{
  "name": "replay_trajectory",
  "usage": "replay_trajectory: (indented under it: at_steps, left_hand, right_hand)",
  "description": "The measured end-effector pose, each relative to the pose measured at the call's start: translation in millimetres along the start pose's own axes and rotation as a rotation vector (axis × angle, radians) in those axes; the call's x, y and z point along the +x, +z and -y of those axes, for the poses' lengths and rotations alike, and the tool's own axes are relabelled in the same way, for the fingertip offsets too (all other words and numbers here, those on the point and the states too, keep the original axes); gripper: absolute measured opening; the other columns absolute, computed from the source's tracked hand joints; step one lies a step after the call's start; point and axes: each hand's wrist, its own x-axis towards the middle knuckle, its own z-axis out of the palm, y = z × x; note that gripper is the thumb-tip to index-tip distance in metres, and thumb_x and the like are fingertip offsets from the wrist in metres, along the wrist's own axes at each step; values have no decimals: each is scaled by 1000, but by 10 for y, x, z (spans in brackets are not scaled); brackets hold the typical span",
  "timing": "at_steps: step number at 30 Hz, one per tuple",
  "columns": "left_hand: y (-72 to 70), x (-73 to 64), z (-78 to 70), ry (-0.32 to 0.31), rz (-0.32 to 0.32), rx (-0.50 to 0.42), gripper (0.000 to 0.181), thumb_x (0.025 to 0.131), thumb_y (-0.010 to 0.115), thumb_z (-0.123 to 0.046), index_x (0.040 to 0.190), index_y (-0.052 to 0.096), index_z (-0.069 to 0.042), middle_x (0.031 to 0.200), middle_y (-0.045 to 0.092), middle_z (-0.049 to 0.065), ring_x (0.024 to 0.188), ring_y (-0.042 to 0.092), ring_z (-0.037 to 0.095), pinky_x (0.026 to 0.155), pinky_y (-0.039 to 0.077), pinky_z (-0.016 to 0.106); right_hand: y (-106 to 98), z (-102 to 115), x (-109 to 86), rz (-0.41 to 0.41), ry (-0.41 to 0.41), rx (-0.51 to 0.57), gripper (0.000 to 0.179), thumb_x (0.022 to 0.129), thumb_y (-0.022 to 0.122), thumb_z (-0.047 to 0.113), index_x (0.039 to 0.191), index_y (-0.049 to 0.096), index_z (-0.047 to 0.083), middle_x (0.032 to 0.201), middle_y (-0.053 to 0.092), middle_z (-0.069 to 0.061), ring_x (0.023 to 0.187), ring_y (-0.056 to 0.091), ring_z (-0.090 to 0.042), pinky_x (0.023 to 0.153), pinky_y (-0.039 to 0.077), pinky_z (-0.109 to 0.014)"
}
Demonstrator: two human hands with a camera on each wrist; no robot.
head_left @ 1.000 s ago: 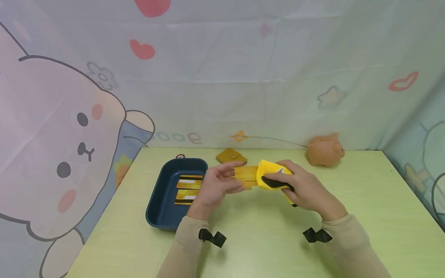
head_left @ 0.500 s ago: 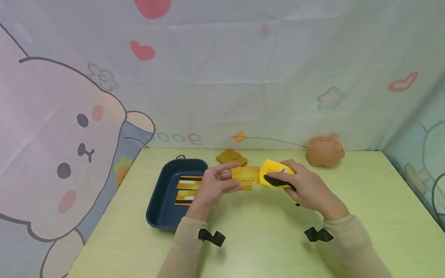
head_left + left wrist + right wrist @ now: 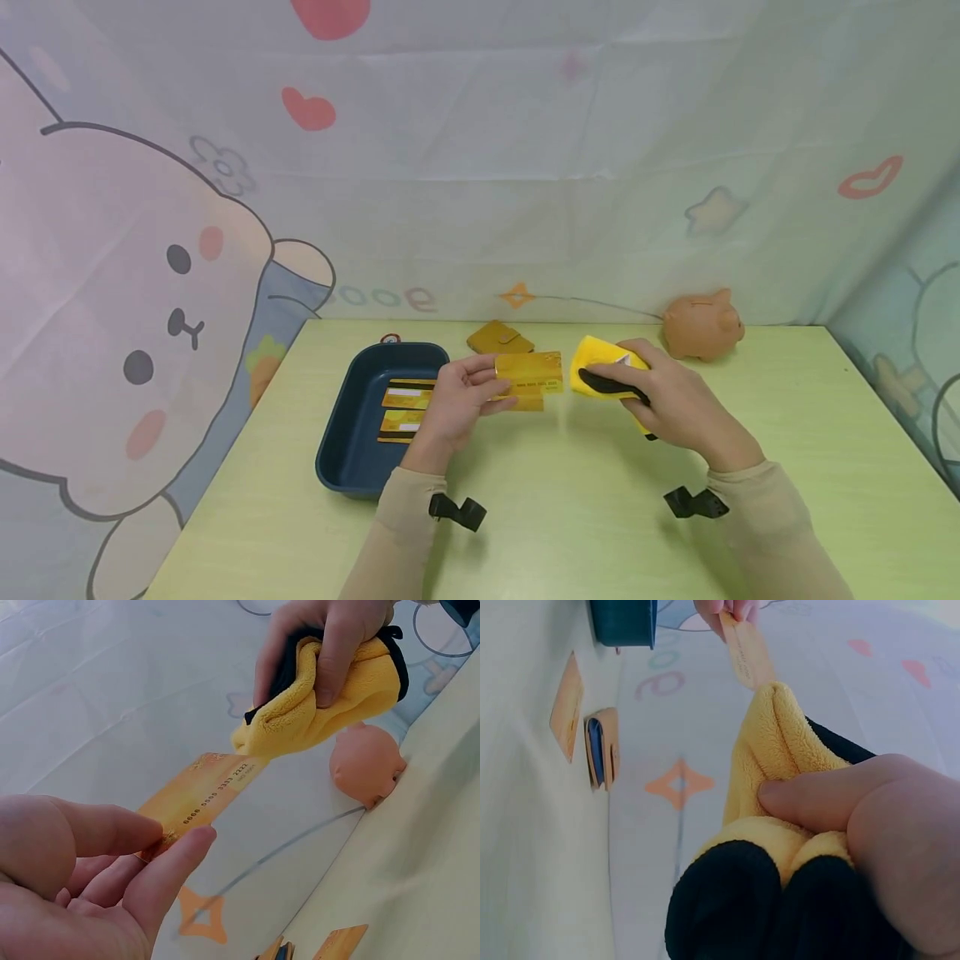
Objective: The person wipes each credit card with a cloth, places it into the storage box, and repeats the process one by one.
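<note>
In the head view my left hand (image 3: 453, 417) pinches a gold bank card (image 3: 534, 371) by its left end, holding it above the table. Its printed number shows in the left wrist view. My right hand (image 3: 682, 404) grips a folded yellow cloth (image 3: 588, 354) with black edging, thumb pressed on top. A narrow gap parts cloth and card in the head view. Another gold card (image 3: 531, 403) lies on the table below, partly covered by the held one; the right wrist view shows this table card (image 3: 568, 705) too.
To the left stands a dark blue tray (image 3: 341, 471) with two striped gold cards (image 3: 408, 393) inside. A tan wallet (image 3: 498, 336) and an orange piggy bank (image 3: 697, 327) sit along the back edge. A small round object (image 3: 390, 338) shows behind the tray.
My right hand has drawn the cloth rightward off the card, whose right end was wrapped in it. The card's whole right part now shows. My left hand has shifted slightly left.
</note>
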Motion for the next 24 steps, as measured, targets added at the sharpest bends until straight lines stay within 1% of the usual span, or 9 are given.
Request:
replay_trajectory:
  at_steps: [1,3,6,9,11,13,17,20,24]
  left_hand:
    - [4,-1,1,-1,-8,-1,46,99,62,12,144,53,12,97,55,6,93,67,18,84,65,40]
    - [11,-4,5,1,-20,1,39,99,63,11,138,57,12,101,59,9,93,67,19,83,65,39]
    - [12,-3,17,15,-30,6,32,99,63,10,131,63,11,99,63,9,94,69,22,81,66,39]
    - [9,6,31,44,-17,33,27,99,64,8,125,70,9,100,67,10,97,69,25,82,66,39]
    - [8,12,40,69,2,51,25,99,65,6,122,73,8,107,71,13,103,70,29,85,65,39]
    - [9,18,46,94,26,62,23,99,66,5,120,74,8,118,72,17,110,70,31,89,64,41]
    - [13,15,49,108,46,53,21,100,63,7,118,73,11,137,67,22,121,68,34,93,62,44]
    - [15,6,47,98,55,46,23,100,63,6,120,72,10,133,68,21,118,70,35,93,63,46]
    - [18,2,43,88,80,52,26,101,66,0,126,71,7,118,72,14,112,74,31,92,63,47]
  right_hand:
    - [-5,0,0,-1,0,2,67,80,84,-4,137,70,29,131,60,-13,93,63,-28,64,56,-42]
    - [-13,0,-1,-5,-2,8,67,80,84,-4,137,70,29,131,60,-13,93,63,-28,65,56,-41]
    - [-19,0,-5,-15,-7,16,67,80,83,-4,137,70,29,131,60,-13,93,63,-27,64,56,-40]
    - [-24,2,-6,-25,-10,22,68,80,82,-5,137,70,29,130,60,-12,92,62,-25,64,55,-39]
    - [-28,4,-5,-31,-12,25,68,80,82,-5,137,70,30,130,60,-11,92,62,-25,63,54,-38]
    - [-35,7,-3,-33,-12,28,68,80,82,-4,137,69,30,130,60,-11,92,62,-25,63,54,-38]
    - [-47,13,0,-34,-15,31,68,80,82,-5,138,69,30,130,60,-11,93,62,-25,63,55,-38]
    - [-56,16,1,-35,-18,33,69,80,82,-5,138,69,30,130,60,-11,93,62,-25,64,54,-38]
    - [-61,16,0,-35,-16,35,69,80,81,-5,139,69,30,130,61,-11,93,62,-25,64,55,-38]
